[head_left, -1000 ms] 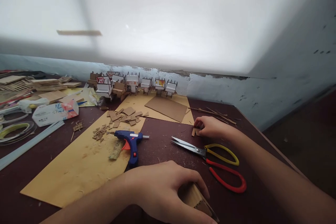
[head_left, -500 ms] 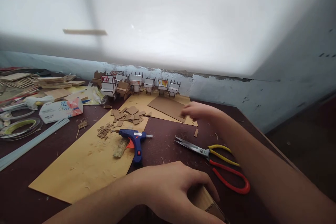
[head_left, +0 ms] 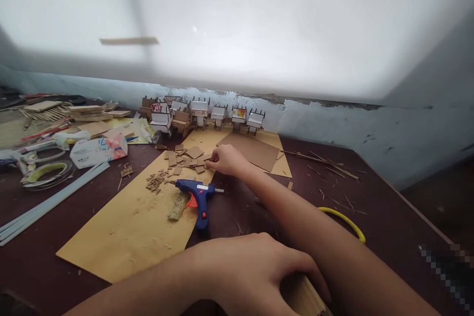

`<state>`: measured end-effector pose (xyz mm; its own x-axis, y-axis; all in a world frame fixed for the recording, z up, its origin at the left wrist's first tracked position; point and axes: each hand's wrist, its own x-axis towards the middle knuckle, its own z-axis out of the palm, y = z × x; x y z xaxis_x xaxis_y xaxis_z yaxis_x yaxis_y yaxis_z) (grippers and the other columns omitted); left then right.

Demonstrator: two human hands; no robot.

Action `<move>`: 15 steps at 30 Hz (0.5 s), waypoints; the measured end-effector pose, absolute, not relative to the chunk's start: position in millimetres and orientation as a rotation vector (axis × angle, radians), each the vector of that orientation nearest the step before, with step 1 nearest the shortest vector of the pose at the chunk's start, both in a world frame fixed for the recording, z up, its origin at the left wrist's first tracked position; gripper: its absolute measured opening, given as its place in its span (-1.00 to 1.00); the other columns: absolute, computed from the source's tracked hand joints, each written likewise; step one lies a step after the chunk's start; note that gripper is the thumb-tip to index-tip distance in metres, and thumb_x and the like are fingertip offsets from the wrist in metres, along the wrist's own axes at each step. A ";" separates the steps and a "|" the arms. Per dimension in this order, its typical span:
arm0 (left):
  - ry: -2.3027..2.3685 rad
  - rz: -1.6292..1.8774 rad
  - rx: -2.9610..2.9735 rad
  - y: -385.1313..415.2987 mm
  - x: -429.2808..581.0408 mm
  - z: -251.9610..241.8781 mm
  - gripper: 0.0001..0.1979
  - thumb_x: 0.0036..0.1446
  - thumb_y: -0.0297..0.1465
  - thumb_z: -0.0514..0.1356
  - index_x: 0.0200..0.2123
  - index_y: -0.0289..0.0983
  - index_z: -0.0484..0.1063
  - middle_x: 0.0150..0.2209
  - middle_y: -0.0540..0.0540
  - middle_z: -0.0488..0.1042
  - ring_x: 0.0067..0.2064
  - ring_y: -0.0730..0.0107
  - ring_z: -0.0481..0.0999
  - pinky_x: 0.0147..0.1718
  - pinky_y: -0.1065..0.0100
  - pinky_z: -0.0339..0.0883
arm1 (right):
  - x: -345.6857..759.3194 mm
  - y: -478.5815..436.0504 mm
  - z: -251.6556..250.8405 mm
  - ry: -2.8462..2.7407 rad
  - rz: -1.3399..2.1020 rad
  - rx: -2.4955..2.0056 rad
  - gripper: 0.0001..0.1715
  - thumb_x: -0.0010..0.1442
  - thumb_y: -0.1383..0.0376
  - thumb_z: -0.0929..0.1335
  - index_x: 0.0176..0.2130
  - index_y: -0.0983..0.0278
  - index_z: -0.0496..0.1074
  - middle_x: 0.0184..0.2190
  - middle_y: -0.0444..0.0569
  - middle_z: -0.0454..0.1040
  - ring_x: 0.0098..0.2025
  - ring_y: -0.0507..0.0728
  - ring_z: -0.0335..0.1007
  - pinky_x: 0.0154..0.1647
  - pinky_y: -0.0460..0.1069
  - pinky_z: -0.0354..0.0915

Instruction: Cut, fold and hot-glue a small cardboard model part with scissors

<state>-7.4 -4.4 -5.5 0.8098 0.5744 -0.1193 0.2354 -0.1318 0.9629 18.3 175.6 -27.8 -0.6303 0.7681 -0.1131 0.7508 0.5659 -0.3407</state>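
My left hand point(head_left: 255, 271) lies low in the view, its fingers wrapped over a light cardboard block point(head_left: 305, 298) at the table's near edge. My right arm crosses over it and reaches left. My right hand point(head_left: 225, 159) rests at the right edge of a pile of small brown cardboard pieces point(head_left: 185, 157), fingers curled in a pinch; what they hold is too small to make out. A blue hot glue gun point(head_left: 198, 193) lies just in front of that hand on a long yellow paper sheet point(head_left: 129, 224).
Scissors lie under my right arm, only a yellow handle loop point(head_left: 344, 219) showing. A brown cardboard sheet point(head_left: 255, 150) and a row of miniature cardboard models point(head_left: 202, 113) stand by the wall. On the left are a tissue pack point(head_left: 98, 150), tape rolls point(head_left: 46, 173), pale strips point(head_left: 48, 202) and stacked board.
My right hand left the scraps at the right of the scissors and swung left across the table to the pile of cardboard pieces. My left hand stayed on the block.
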 end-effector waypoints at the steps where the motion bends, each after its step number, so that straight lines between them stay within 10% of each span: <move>1: 0.629 0.335 1.702 -4.3 -7.2 -4.7 -0.41 -0.05 0.00 0.44 0.04 -0.08 0.56 0.04 0.02 0.63 0.04 0.15 0.60 0.07 0.28 0.42 | 14.0 174.1 -30.6 -2.753 0.496 -1.341 -0.62 0.40 0.14 0.40 0.12 0.25 0.46 0.12 0.07 0.49 0.05 0.22 0.50 0.05 0.21 0.46; 15: 0.586 0.338 1.699 -2.6 -7.4 0.4 -0.38 0.01 -0.01 0.41 0.11 -0.13 0.52 0.10 -0.02 0.60 0.11 0.10 0.56 0.12 0.24 0.40 | 0.4 167.3 -28.2 -2.927 0.089 -1.262 -0.58 0.39 0.16 0.41 0.17 0.27 0.43 0.14 0.09 0.47 0.05 0.23 0.50 0.03 0.21 0.47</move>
<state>-7.4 -2.6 0.4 0.8282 0.5524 -0.0946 0.1955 -0.1265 0.9725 0.4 167.3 -28.2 -0.6860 0.7247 -0.0655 0.7273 0.6856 -0.0322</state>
